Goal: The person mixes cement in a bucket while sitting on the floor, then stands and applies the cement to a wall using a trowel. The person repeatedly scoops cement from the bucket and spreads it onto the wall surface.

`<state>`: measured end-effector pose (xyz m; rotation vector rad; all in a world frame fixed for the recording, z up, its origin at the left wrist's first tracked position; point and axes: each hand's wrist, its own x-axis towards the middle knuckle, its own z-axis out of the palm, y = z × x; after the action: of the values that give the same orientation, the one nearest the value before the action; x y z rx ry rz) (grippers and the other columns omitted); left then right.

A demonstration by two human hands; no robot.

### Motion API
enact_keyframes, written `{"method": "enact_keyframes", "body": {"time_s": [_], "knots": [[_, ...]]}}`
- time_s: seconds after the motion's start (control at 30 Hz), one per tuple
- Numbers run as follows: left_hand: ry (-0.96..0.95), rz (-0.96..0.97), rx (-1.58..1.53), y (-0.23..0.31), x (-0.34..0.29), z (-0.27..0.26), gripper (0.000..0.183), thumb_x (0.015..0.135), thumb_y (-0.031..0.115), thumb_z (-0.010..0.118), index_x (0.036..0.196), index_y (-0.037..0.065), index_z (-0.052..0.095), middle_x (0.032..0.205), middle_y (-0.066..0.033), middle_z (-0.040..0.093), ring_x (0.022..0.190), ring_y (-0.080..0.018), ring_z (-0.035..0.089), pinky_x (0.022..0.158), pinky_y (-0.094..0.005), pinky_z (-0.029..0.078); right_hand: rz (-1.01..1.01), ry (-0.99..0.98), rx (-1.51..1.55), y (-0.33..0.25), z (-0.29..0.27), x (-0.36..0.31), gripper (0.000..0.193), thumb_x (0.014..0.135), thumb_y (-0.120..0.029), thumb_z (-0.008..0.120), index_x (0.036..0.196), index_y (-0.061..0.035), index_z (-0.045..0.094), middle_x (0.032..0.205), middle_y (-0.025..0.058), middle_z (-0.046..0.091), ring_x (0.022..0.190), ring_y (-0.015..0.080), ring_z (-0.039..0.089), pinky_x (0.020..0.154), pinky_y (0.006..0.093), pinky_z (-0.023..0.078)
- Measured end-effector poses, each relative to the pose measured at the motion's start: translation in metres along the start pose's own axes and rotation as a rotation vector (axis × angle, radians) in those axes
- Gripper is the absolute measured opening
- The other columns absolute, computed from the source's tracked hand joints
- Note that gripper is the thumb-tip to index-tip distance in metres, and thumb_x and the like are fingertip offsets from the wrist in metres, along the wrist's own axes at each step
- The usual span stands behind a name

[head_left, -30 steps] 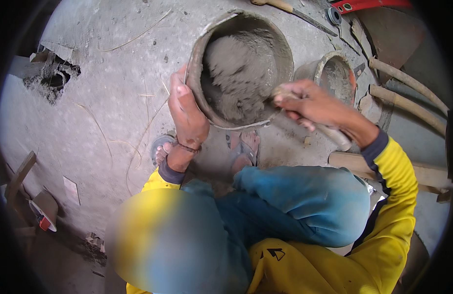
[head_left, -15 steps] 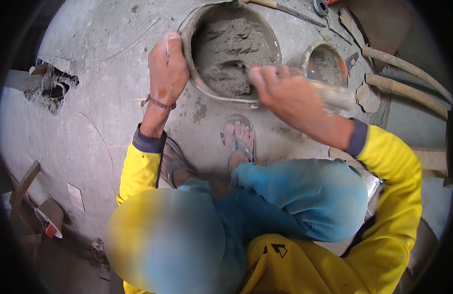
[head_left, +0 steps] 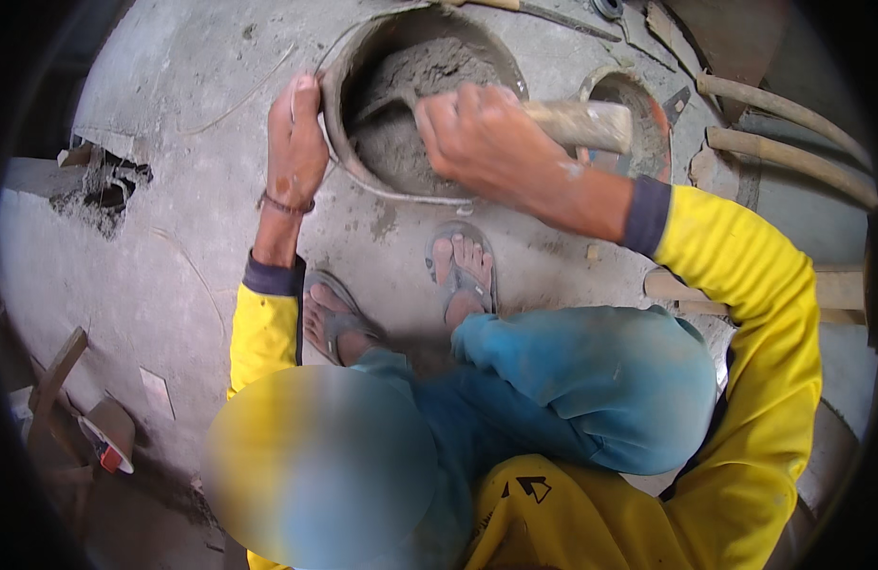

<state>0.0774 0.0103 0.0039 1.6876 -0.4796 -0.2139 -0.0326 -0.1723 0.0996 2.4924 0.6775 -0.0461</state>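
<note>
Right hand [head_left: 491, 142]: fingers clenched on wooden handle [head_left: 586, 125], working end in grey mortar [head_left: 396, 157]. Left hand [head_left: 298, 147] against bucket's [head_left: 333, 114] left side; can't tell if fingers grip. Bucket's on concrete floor [head_left: 192, 161], beyond feet [head_left: 463, 261].

Soft, even light pales the concrete floor [head_left: 225, 62] toward eleven o'clock and dims around eight. Black fisheye vignetting rings the rim; a round patch [head_left: 320, 465] at seven is blurred beyond reading.
</note>
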Motion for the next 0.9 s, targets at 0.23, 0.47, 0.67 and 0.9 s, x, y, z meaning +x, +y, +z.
{"method": "enact_keyframes", "body": {"time_s": [0.23,0.47,0.67,0.9], "knots": [[0.15,-0.033,-0.182,0.032,-0.016,0.024,0.043,0.105,0.033,0.034,0.1,-0.003,0.057,0.085,-0.0062,0.057,0.08,-0.0151,0.05,0.073,-0.0324,0.044,0.061,0.017,0.061,0.089,-0.001,-0.023,0.03,0.085,-0.012,0.056,0.114,-0.0051,0.052,0.085,0.0095,0.063,0.073,0.028,0.063,0.062,0.039,0.051],[0.02,0.059,-0.005,0.023,-0.029,0.015,0.041,0.102,0.028,0.034,0.105,-0.005,0.059,0.077,-0.0212,0.056,0.068,-0.0268,0.053,0.065,-0.0377,0.044,0.202,-0.502,0.568,0.04,0.026,0.002,0.016,0.084,-0.006,0.056,0.097,0.0023,0.061,0.082,0.0197,0.068,0.083,0.0349,0.068,0.073,0.0423,0.055],[0.067,0.005,-0.114,0.009,-0.044,0.002,0.047,0.103,0.031,0.033,0.116,-0.008,0.057,0.088,-0.0149,0.061,0.082,-0.019,0.055,0.076,-0.0335,0.045,0.078,-0.564,0.733,0.022,0.016,0.009,0.029,0.089,-0.019,0.061,0.107,0.0034,0.056,0.076,0.024,0.063,0.077,0.0414,0.064,0.069,0.0472,0.052],[0.048,-0.035,-0.15,-0.001,-0.058,-0.002,0.059,0.103,0.041,0.029,0.121,-0.009,0.054,0.107,-0.0167,0.061,0.102,-0.0199,0.057,0.088,-0.0313,0.044,0.144,-0.782,1.082,0.005,0.016,0.009,0.025,0.088,-0.02,0.064,0.089,0.005,0.063,0.078,0.0201,0.066,0.074,0.0318,0.068,0.067,0.0408,0.055]]}}
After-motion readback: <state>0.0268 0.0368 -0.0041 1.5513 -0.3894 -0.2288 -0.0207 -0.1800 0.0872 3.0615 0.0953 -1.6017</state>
